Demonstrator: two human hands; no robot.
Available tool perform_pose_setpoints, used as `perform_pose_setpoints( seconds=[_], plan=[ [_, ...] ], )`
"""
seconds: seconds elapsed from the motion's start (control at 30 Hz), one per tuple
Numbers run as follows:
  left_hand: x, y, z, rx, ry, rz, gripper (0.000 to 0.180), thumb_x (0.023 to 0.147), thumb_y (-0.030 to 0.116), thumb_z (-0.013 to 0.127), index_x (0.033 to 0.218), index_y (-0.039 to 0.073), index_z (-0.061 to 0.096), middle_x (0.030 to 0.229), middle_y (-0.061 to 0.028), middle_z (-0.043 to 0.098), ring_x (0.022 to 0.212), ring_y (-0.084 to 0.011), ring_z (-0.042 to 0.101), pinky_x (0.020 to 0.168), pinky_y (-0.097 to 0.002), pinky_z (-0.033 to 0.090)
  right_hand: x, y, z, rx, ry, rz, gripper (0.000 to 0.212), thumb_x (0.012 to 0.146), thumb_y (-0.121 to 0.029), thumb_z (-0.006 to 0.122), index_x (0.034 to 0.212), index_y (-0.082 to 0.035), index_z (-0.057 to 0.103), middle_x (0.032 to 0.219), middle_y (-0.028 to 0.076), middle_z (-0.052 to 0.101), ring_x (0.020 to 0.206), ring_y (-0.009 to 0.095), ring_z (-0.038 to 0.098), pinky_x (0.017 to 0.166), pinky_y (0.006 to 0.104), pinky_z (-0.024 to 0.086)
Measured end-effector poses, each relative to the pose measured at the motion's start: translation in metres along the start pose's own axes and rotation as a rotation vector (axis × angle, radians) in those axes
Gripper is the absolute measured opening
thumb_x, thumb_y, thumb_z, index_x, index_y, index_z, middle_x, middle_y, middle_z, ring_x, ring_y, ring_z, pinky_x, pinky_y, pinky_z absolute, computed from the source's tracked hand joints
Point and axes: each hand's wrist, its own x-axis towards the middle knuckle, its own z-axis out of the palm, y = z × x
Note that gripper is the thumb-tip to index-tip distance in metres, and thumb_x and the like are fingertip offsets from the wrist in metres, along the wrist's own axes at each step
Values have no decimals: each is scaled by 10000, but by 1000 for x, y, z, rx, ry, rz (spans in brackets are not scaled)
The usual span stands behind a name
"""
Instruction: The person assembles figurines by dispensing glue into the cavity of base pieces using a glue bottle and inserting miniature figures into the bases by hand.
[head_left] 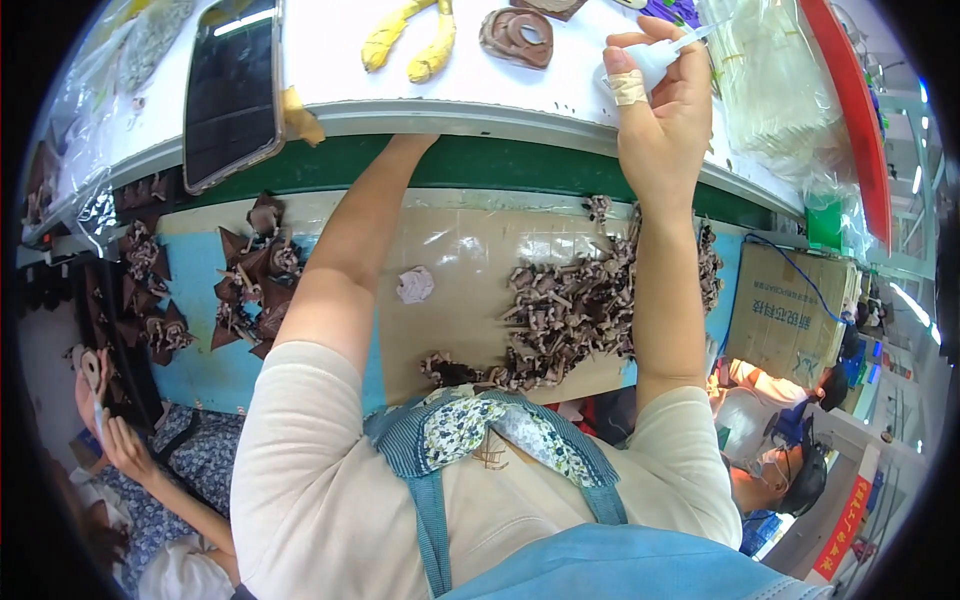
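Up at the right side of the white bench top (470, 95), my right hand (668, 130) is closed around a small white squeeze bottle (654, 62). Its thin nozzle points up to the right. Tape wraps the thumb. My left forearm (345, 235) reaches forward to the bench's front edge, where the hand passes beneath it; its fingers are hidden. On the bench, a brown ring-shaped piece (516, 38) with a hole lies left of the bottle. Yellow-handled pliers (412, 40) lie farther left.
A phone (235, 90) overhangs the bench edge at left. Clear plastic bags (780, 95) lie at right beside a red strip (850, 110). Below the bench, a lower surface (440, 320) bears a heap of small brown parts (575, 310). A cardboard box (785, 305) stands at right. Co-workers sit both sides.
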Motion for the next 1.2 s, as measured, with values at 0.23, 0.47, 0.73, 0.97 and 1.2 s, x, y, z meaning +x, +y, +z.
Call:
perform_pose_setpoints(
  seconds=[0.23, 0.47, 0.73, 0.97, 1.2],
  plan=[
    [-87, 60, -108, -1140, -417, -515, 346, 931, 300, 519, 1169, 49, 507, 1030, -147, 616, 954, -214, 621, 761, -338, 496, -16, -42, -3, 196, 69, 166, 324, 889, -40, 550, 1197, 29, 477, 1161, 94, 529, 1000, 133, 526, 870, 256, 412],
    [-211, 93, -204, -1562, -374, -186, 711, 785, 237, 740, 1321, 47, 313, 1029, -79, 571, 909, -140, 568, 741, -266, 483, -92, -67, -42, 421, -153, 253, 449, 774, -136, 761, 1122, -7, 509, 943, 37, 620, 833, 92, 577, 729, 207, 458],
    [-265, 131, -259, -1560, -366, -116, 957, 511, 238, 912, 1276, -9, 392, 1105, -79, 559, 1034, -173, 554, 918, -294, 425, -129, -114, -74, 131, -499, 45, 329, 728, -152, 744, 1015, -27, 641, 932, 101, 654, 826, 244, 627, 708, 299, 482],
    [-279, 153, -285, -1487, -429, -132, 847, 549, 165, 853, 1254, -5, 415, 1120, -78, 549, 1039, -167, 547, 918, -295, 433, -148, -151, -83, -27, -504, -65, 369, 685, -121, 774, 983, 21, 611, 903, 153, 645, 829, 259, 619, 748, 334, 476],
    [-288, 159, -288, -1521, -407, 20, 757, 607, 57, 846, 1234, 15, 425, 1090, -75, 566, 1007, -144, 565, 882, -294, 468, -151, -171, -79, -88, -477, -165, 332, 674, -99, 767, 952, 0, 615, 861, 143, 655, 793, 276, 637, 732, 354, 486]
  ],
)
